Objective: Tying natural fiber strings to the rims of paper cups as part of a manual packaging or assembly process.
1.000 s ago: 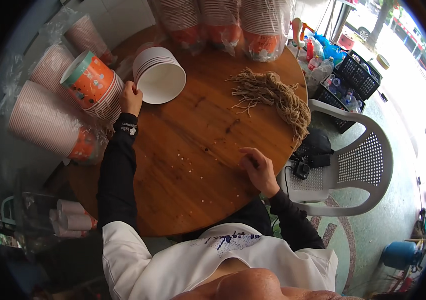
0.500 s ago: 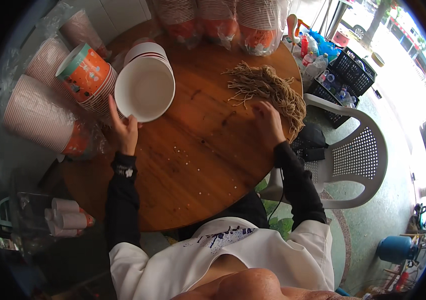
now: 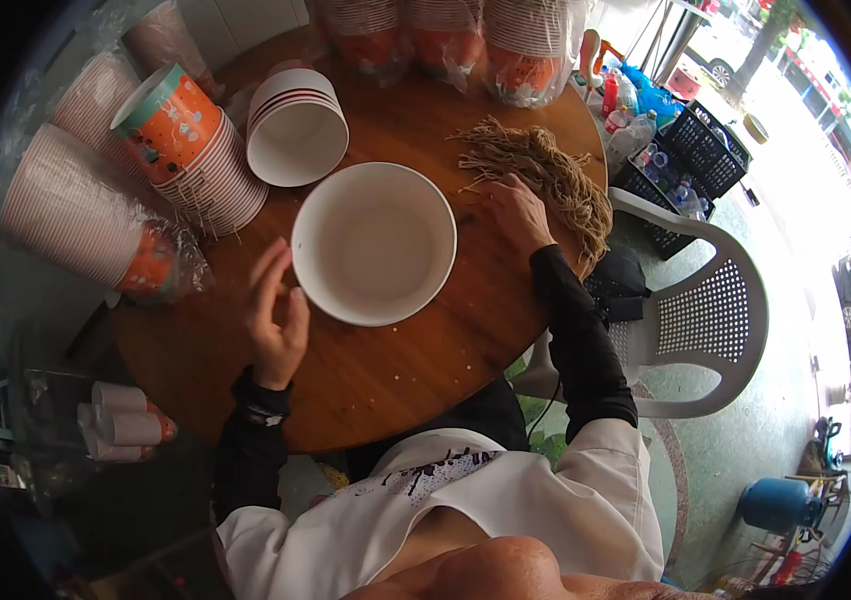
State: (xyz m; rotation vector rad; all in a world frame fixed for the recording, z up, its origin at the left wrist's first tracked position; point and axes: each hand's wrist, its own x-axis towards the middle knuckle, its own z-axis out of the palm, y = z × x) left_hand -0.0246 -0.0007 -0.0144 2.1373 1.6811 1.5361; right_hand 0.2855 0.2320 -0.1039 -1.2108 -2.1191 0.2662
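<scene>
Bagged tub stacks (image 3: pixel 71 215) and a car (image 3: pixel 711 66) outside suggest a street-front shop

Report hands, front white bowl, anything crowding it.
Left hand open beside front white bowl, contact unclear. Right hand by tan strand bundle, grip unclear. Bowl's mouth toward camera; nested bowls close behind.

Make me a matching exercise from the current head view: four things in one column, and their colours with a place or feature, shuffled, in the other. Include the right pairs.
Things:
1. Single paper tub
2. String bundle
3. Plastic chair
4. Cylinder

Descriptions:
A. Blue, at the picture's lower right
B. Tan, right next to the right hand
C. Pale grey, with a perforated back
D. White, between the left hand and the right hand

Pairs: 1-D, 2-B, 3-C, 4-A
</scene>
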